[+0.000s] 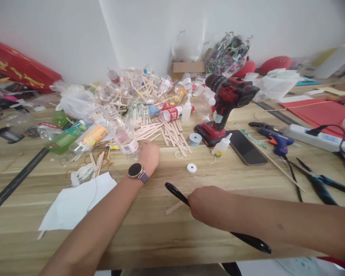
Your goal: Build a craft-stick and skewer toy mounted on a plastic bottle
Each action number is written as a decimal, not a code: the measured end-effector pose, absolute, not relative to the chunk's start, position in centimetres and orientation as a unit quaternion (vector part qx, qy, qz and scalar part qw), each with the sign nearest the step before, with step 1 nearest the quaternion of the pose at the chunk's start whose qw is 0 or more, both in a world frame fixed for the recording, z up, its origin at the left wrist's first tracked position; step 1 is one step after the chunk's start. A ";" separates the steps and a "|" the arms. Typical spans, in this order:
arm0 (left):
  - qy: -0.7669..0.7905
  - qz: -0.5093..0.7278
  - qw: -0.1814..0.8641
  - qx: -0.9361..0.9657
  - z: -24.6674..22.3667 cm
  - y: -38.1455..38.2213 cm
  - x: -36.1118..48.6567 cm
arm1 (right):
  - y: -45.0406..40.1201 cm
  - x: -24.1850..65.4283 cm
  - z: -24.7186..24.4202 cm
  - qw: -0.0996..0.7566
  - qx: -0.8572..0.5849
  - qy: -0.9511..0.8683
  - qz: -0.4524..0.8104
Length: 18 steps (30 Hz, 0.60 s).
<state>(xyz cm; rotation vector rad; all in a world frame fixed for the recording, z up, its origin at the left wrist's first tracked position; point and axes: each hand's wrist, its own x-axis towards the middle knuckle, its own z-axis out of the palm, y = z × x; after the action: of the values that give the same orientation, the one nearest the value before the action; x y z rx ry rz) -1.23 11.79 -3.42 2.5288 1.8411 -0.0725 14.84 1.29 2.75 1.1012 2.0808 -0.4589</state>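
While the right hand (208, 205) is closed in a fist around a long black implement (176, 191), the left hand (149, 157) lies farther out on the wooden tabletop (149, 234), fingers curled away from view; cannot tell how far open it is, or whether it holds anything. Implement slants across the grip, one rounded end projecting toward the table's middle, the other emerging below the forearm toward the near edge; its type is not determinable. Right forearm enters from the right, nearly level, back of hand up. Single craft stick (174, 208) shows just beside the right fist, partly hidden. Left arm reaches diagonally forward from the lower left, smartwatch (135, 170) at the wrist, hand just beside a clear plastic bottle (127, 145) and near the fanned craft sticks (172, 134). White spool (191, 168) sits between and beyond the hands.
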 end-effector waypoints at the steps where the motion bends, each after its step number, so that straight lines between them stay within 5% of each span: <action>1: 0.592 -0.029 -0.001 0.806 -3.3 11.0 -1.3 | 1.3 14.9 2.8 0.366 0.429 0.807 -0.179; 18: 0.493 0.022 0.042 0.869 -4.0 -4.7 -0.4 | 3.2 15.3 2.5 0.316 0.436 0.792 -0.288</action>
<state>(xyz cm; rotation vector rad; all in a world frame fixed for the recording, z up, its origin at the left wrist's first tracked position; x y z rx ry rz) -0.37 -4.69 -3.98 2.6583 1.5081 0.0678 15.30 3.21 2.48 1.1482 2.0866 -0.7582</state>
